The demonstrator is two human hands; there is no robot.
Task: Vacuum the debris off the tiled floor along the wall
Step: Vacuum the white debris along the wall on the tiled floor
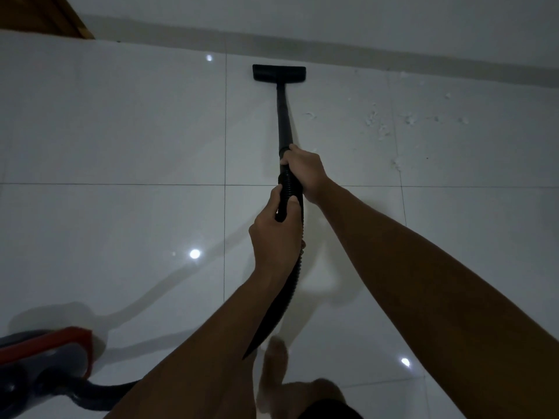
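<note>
Floor head (279, 73) before wall (363, 22), debris (378, 122) to its right, canister (42, 355) behind left.

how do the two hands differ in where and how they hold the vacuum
The right hand grips farther forward, where the rigid wand meets the ribbed hose; the left hand grips nearer the body, on the hose itself. The right arm reaches out longer than the left. Both curl around the same black tube.

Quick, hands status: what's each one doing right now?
Left hand: gripping the ribbed vacuum hose.
Right hand: gripping the vacuum wand where it joins the hose.
</note>
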